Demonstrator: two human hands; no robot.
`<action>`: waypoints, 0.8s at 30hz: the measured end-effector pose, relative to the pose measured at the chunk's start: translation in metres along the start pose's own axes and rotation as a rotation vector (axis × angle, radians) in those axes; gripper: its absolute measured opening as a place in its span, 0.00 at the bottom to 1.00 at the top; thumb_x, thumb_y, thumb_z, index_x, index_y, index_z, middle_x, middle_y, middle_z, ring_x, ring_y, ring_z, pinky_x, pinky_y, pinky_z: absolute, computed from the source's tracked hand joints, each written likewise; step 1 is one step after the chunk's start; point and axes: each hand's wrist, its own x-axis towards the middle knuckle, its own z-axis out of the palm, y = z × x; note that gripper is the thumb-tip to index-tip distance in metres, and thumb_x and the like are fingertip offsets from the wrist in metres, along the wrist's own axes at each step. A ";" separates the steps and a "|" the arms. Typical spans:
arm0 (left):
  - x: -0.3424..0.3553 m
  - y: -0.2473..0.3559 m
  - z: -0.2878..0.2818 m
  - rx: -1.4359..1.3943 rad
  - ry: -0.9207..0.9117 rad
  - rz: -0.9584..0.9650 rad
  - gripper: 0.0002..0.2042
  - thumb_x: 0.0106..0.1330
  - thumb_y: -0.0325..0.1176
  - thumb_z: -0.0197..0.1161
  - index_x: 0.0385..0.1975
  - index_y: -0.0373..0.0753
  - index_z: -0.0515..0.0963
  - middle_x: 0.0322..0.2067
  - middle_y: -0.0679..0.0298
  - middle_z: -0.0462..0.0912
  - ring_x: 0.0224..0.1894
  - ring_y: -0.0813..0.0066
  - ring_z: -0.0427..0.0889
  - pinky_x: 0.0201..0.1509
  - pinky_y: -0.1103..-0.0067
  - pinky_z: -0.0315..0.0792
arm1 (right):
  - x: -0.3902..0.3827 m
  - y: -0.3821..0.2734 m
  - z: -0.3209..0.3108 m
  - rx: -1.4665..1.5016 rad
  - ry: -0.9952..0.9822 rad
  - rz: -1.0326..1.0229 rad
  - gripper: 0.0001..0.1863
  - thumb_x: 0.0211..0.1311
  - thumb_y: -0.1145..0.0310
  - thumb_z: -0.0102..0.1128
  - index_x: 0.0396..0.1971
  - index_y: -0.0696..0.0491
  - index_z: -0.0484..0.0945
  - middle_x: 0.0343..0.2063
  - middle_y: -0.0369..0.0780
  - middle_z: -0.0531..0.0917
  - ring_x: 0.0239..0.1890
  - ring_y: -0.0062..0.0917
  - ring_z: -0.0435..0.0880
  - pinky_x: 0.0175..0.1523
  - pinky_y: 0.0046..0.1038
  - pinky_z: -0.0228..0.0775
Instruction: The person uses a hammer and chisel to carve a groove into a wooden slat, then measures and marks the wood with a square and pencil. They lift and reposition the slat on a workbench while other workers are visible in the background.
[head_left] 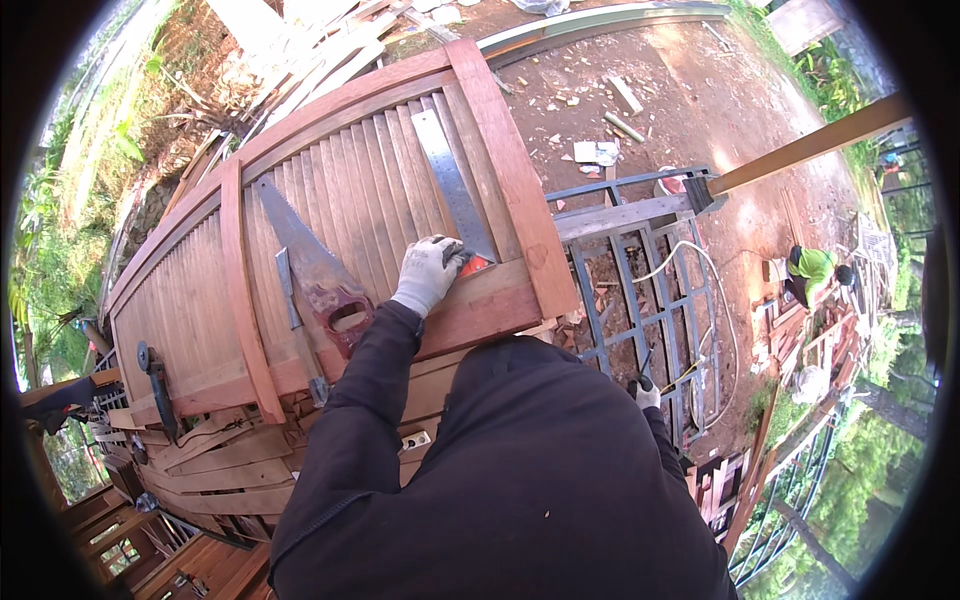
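A louvred wooden shutter panel [240, 270] lies in front of me. My left hand [432, 270], in a white work glove with dark fingertips, is closed at the orange end of a metal square [450, 180], whose blade points away across the slats. A handsaw [305, 245] with a worn red handle rests on the panel left of that hand, beside a chisel [290, 290]. My right hand [648, 392], also gloved, is low at my right side, over a metal frame. Its fingers are closed round a thin dark tool whose kind I cannot make out.
An angle grinder [155, 385] lies at the panel's near left edge. Boards [220, 475] are stacked below it. Right of me are a dark metal grid frame [650, 320], a pale hose [715, 265] and a wooden post [810, 145]. A person in green [815, 268] crouches farther right.
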 end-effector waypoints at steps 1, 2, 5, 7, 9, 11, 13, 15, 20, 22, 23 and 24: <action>0.000 -0.001 0.003 0.013 0.009 0.014 0.12 0.63 0.37 0.65 0.43 0.40 0.84 0.41 0.56 0.86 0.49 0.54 0.82 0.56 0.64 0.72 | 0.003 0.011 -0.001 0.008 0.005 -0.047 0.07 0.63 0.71 0.61 0.37 0.57 0.84 0.28 0.38 0.87 0.29 0.24 0.84 0.37 0.30 0.75; -0.001 -0.002 0.007 0.036 0.009 0.006 0.12 0.63 0.38 0.65 0.43 0.40 0.84 0.42 0.57 0.85 0.50 0.55 0.82 0.57 0.64 0.71 | 0.001 0.001 -0.003 0.036 -0.013 0.006 0.08 0.63 0.71 0.60 0.37 0.57 0.85 0.28 0.38 0.87 0.30 0.25 0.84 0.38 0.31 0.75; -0.001 -0.004 0.013 0.079 0.013 -0.006 0.12 0.64 0.39 0.63 0.43 0.42 0.84 0.42 0.59 0.85 0.51 0.57 0.81 0.58 0.64 0.69 | -0.010 -0.032 -0.010 0.053 -0.035 0.090 0.09 0.63 0.70 0.60 0.38 0.57 0.85 0.29 0.41 0.88 0.33 0.28 0.85 0.42 0.32 0.76; 0.001 -0.002 0.012 0.080 0.009 0.016 0.12 0.65 0.40 0.63 0.42 0.43 0.85 0.42 0.59 0.85 0.51 0.57 0.81 0.58 0.63 0.68 | -0.002 0.011 -0.006 -0.007 -0.001 0.061 0.09 0.63 0.70 0.60 0.38 0.58 0.85 0.30 0.42 0.88 0.33 0.30 0.86 0.43 0.33 0.76; 0.001 -0.006 0.013 0.107 0.022 0.049 0.12 0.65 0.40 0.63 0.42 0.43 0.85 0.42 0.60 0.84 0.50 0.57 0.81 0.57 0.63 0.68 | -0.004 0.018 -0.005 -0.032 0.013 0.031 0.10 0.63 0.70 0.60 0.39 0.57 0.85 0.31 0.42 0.88 0.35 0.32 0.86 0.44 0.33 0.76; 0.002 -0.009 0.015 0.122 0.037 0.075 0.12 0.64 0.41 0.64 0.42 0.44 0.85 0.41 0.60 0.84 0.50 0.57 0.81 0.56 0.63 0.68 | -0.006 0.024 -0.005 -0.058 0.016 0.005 0.10 0.63 0.69 0.60 0.40 0.57 0.85 0.32 0.43 0.88 0.36 0.33 0.87 0.45 0.33 0.76; 0.003 -0.010 0.016 0.125 0.055 0.094 0.11 0.64 0.41 0.64 0.41 0.44 0.85 0.40 0.60 0.84 0.49 0.56 0.80 0.55 0.63 0.68 | -0.008 0.028 -0.007 -0.087 0.006 -0.018 0.10 0.63 0.69 0.60 0.40 0.57 0.85 0.34 0.44 0.88 0.37 0.33 0.87 0.46 0.33 0.76; 0.004 -0.006 0.013 0.102 0.038 0.077 0.11 0.63 0.40 0.65 0.40 0.44 0.85 0.40 0.60 0.83 0.49 0.56 0.80 0.55 0.63 0.68 | -0.013 0.022 -0.007 -0.138 0.028 0.010 0.10 0.63 0.69 0.60 0.40 0.57 0.84 0.34 0.44 0.88 0.38 0.33 0.87 0.47 0.33 0.76; 0.002 -0.011 0.020 0.091 0.106 0.112 0.10 0.62 0.39 0.66 0.39 0.45 0.86 0.40 0.60 0.83 0.49 0.57 0.79 0.56 0.63 0.68 | -0.021 0.019 -0.009 -0.135 0.048 0.008 0.09 0.63 0.68 0.61 0.37 0.58 0.83 0.31 0.43 0.87 0.35 0.31 0.86 0.45 0.33 0.76; 0.002 -0.016 0.023 0.081 0.109 0.116 0.10 0.61 0.40 0.67 0.39 0.46 0.87 0.41 0.61 0.83 0.50 0.57 0.79 0.56 0.63 0.68 | -0.023 0.009 -0.011 -0.121 -0.002 0.027 0.08 0.63 0.68 0.61 0.36 0.58 0.83 0.29 0.43 0.87 0.33 0.31 0.86 0.43 0.33 0.75; 0.002 -0.016 0.023 0.081 0.112 0.115 0.10 0.61 0.40 0.67 0.39 0.46 0.86 0.41 0.61 0.83 0.50 0.57 0.79 0.56 0.63 0.68 | -0.024 0.009 -0.010 -0.115 0.007 0.013 0.08 0.63 0.69 0.61 0.35 0.58 0.83 0.29 0.42 0.86 0.32 0.30 0.85 0.42 0.32 0.75; 0.003 -0.016 0.024 0.082 0.115 0.113 0.10 0.61 0.40 0.67 0.39 0.46 0.86 0.40 0.61 0.82 0.49 0.57 0.79 0.56 0.63 0.68 | -0.025 0.009 -0.009 -0.108 0.016 -0.001 0.07 0.64 0.70 0.61 0.35 0.58 0.83 0.28 0.41 0.86 0.31 0.29 0.85 0.41 0.31 0.75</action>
